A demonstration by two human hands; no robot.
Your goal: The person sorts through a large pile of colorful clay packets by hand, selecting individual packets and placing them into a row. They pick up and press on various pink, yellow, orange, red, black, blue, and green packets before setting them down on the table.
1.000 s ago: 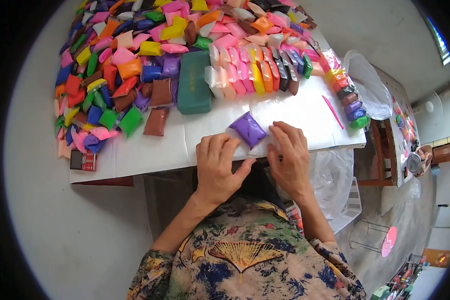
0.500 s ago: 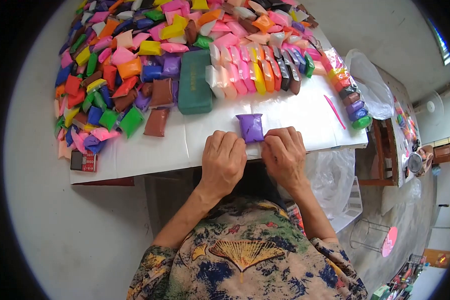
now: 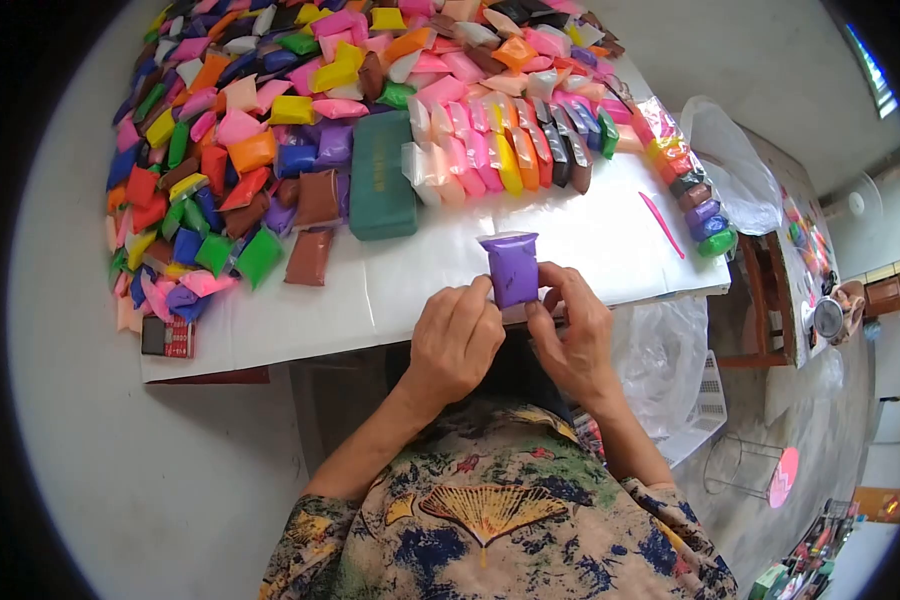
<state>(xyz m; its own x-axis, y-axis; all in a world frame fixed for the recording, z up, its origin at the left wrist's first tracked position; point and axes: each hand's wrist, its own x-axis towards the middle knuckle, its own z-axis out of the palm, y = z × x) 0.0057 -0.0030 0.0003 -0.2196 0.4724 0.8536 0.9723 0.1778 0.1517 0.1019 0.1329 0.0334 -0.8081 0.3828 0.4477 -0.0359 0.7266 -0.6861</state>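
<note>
A small purple packet (image 3: pixel 513 275), soft and with a clear sealed top edge, is held up near the table's front edge. My left hand (image 3: pixel 457 340) has its fingers curled at the packet's lower left side; the fingertips are partly hidden. At the lower right corner, my right hand (image 3: pixel 574 338) pinches the packet between thumb and fingers. Beyond it stand neat rows of colored packets (image 3: pixel 510 160), next to a dark green box (image 3: pixel 384 190). Two brown packets (image 3: pixel 309 256) lie left of that box.
A large heap of mixed colored packets (image 3: pixel 240 125) covers the table's back and left. A pink stick-like tool (image 3: pixel 662 225) lies at right, beside a clear bag of stacked packets (image 3: pixel 698 195). A red and black device (image 3: pixel 168 337) sits at the front left corner.
The purple packet has tipped more upright and shifted slightly right and nearer. My fingers have loosened from tight fists, and the right hand now pinches with its thumb showing.
</note>
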